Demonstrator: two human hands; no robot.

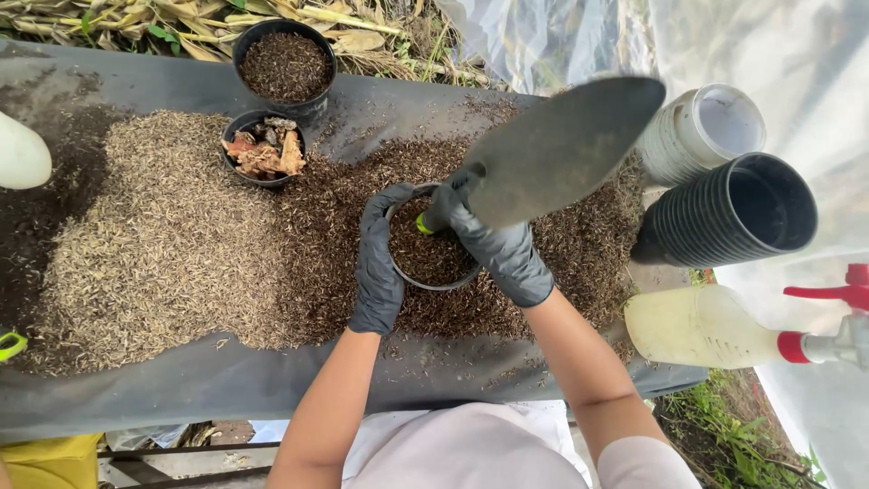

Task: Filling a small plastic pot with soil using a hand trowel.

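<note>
My left hand [378, 263], in a black glove, grips the left rim of a small black pot [432, 259] partly filled with dark soil mix. My right hand [501, 249], also gloved in black, holds a garden trowel [559, 149] by its handle above the pot's right side. The trowel's broad dark blade points up and to the right, and it carries no soil that I can see. The pot stands on a heap of brown husk and soil mix [181, 244] spread over a black sheet [235, 380].
Two more black pots stand at the back: one with soil [284, 66], one with brown chunks [265, 149]. A stack of white pots [701, 131] and a stack of black pots [733, 210] lie at the right, near a spray bottle [724, 328]. A white object [20, 154] is at the left edge.
</note>
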